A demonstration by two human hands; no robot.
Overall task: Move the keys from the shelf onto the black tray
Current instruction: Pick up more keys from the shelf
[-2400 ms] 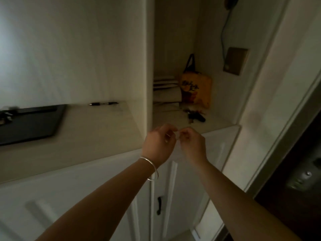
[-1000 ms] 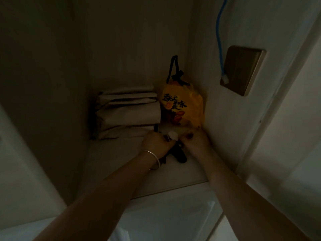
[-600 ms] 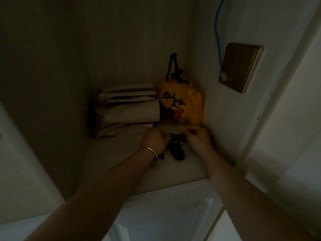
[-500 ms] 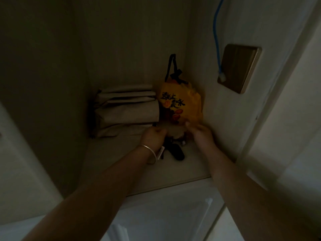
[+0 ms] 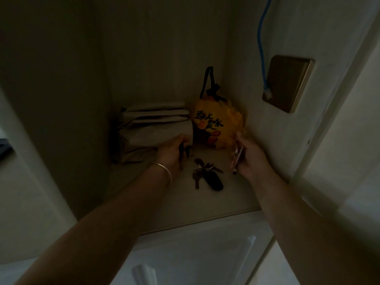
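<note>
A bunch of keys (image 5: 202, 171) with a black fob (image 5: 214, 182) lies on the dim shelf (image 5: 205, 202), between my two hands. My left hand (image 5: 170, 155), with a bangle on the wrist, is to the left of the bunch. Its fingers are closed on a small dark key-like piece (image 5: 183, 151). My right hand (image 5: 250, 161) is to the right of the bunch, near the side wall, pinching a small pale flat item (image 5: 237, 159) with a dark tip. A dark sliver at the far left edge may be the black tray (image 5: 4, 149).
An orange bag (image 5: 218, 124) with a black strap stands in the back corner. Folded paper bags (image 5: 152, 130) are stacked to its left. A blue cable (image 5: 262, 48) hangs by a brass wall plate (image 5: 287, 83). White cabinet doors (image 5: 195, 254) are below the shelf.
My hands, which were together over the key bunch, have drawn apart, each with a small item in it. The bunch with the fob now shows between them.
</note>
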